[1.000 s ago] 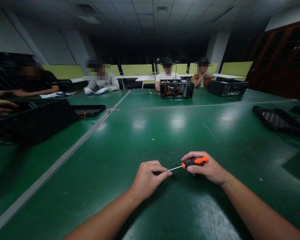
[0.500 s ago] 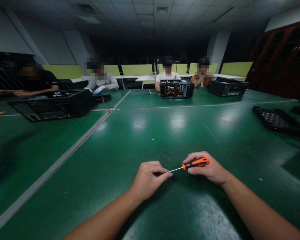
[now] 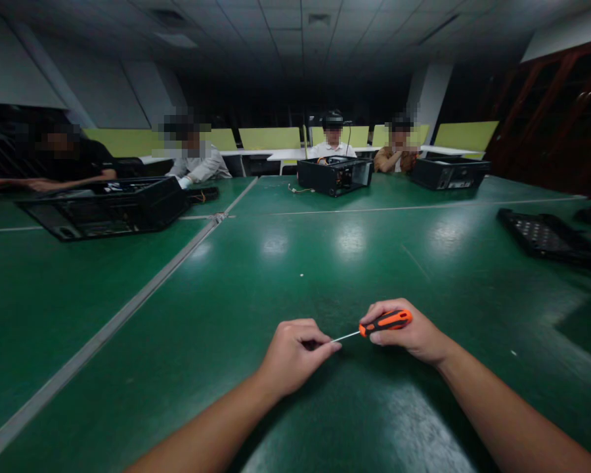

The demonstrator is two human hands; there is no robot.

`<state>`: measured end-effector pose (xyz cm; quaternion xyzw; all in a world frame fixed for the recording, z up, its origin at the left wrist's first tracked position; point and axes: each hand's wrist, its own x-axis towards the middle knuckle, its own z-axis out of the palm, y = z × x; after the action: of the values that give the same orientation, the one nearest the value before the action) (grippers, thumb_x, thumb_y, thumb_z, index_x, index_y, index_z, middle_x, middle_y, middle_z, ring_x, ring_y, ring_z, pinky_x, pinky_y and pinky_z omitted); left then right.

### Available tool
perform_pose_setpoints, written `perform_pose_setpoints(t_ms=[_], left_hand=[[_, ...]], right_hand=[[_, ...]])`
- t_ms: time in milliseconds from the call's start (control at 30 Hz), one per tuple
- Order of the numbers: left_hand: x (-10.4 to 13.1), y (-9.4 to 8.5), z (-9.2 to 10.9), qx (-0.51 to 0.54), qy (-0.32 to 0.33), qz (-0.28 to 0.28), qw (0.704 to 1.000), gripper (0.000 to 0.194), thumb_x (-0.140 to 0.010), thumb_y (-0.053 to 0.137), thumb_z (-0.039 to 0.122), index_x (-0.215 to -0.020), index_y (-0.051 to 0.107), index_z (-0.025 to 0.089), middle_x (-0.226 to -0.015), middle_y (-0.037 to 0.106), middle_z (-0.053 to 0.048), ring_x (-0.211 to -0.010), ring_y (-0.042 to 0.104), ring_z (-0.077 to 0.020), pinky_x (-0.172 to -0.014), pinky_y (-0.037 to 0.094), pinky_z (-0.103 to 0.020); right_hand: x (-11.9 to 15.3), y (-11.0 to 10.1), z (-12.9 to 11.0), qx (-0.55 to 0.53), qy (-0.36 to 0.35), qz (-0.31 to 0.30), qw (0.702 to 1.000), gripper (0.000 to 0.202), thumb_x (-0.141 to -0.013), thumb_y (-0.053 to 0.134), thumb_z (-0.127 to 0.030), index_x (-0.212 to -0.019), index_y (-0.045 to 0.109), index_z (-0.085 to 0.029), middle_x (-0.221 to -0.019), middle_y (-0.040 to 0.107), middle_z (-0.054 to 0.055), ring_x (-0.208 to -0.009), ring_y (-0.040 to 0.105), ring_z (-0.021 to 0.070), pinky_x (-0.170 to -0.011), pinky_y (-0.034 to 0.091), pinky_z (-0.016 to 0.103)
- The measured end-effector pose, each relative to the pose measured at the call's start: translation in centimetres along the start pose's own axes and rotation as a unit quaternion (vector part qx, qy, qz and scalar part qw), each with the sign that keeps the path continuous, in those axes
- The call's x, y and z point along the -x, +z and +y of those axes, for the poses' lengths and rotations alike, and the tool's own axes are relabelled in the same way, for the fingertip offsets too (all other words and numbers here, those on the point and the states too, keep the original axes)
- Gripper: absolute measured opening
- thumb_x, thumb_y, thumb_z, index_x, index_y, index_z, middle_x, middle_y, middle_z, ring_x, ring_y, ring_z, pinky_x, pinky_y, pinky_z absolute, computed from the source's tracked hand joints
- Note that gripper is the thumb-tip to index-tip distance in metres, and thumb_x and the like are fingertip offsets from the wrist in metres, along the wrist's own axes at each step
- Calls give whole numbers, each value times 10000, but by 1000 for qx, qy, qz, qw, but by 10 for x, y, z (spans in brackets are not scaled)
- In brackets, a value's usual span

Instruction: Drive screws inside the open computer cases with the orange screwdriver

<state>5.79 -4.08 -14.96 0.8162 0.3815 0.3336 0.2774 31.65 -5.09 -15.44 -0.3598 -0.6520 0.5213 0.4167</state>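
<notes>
A screwdriver with an orange and black handle and a thin metal shaft is held between my two hands, just above the green table. My right hand is closed round its handle, with the thumb below and the fingers behind. At the other end, my left hand pinches the shaft near the tip between thumb and fingers. The tip itself is hidden by these fingers. The shaft slopes down slightly to the left.
Across the table stand open black computer cases, at left, centre and right. A black panel lies at the right. Several people sit at the far side. A grey seam crosses the table to my left.
The centre computer case has been turned and shifted left by the person behind it. A co-worker's hand at the left edge has gone from view. My hands and the screwdriver have hardly moved.
</notes>
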Motion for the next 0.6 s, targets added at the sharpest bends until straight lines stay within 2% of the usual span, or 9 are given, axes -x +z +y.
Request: perform_pose_setpoints(t_ms=[600], left_hand=[[1, 1, 3, 1, -8, -14, 1000, 186, -803, 735, 316, -680, 778, 183, -572, 659, -21, -528, 566, -115, -517, 377, -216]], right_hand=[[1, -1, -1, 18, 13, -9, 1000, 235, -725, 815, -277, -933, 768, -179, -830, 706, 36, -717, 602, 155, -671, 456, 257]])
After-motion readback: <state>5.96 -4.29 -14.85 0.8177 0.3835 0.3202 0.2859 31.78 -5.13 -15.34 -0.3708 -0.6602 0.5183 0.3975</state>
